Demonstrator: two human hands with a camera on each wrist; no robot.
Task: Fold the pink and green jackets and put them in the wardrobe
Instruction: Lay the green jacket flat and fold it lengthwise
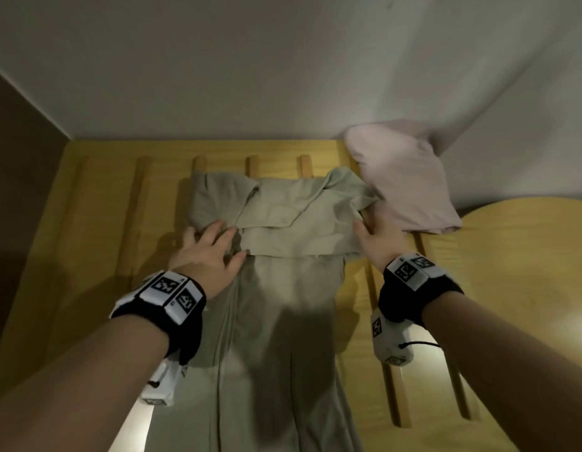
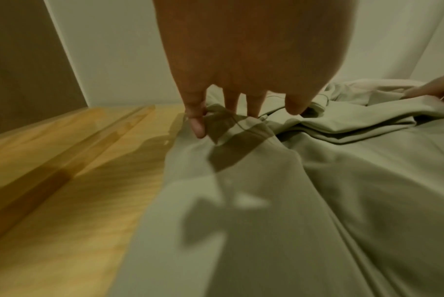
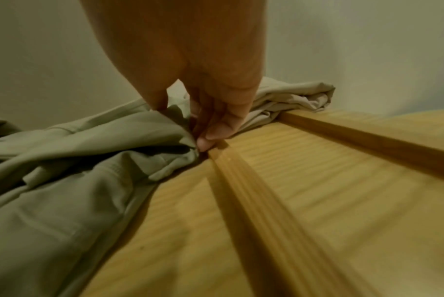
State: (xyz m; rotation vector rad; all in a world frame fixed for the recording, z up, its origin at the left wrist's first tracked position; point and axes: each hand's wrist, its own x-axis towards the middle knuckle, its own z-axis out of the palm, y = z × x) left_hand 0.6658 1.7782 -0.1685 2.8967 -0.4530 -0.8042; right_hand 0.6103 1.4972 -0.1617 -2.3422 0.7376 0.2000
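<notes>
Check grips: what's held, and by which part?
Right hand pinches the green jacket at its folded right edge. Left hand only presses its left side.

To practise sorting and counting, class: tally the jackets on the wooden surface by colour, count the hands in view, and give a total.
green jacket: 1
pink jacket: 1
hands: 2 (left hand, right hand)
Total: 4
</notes>
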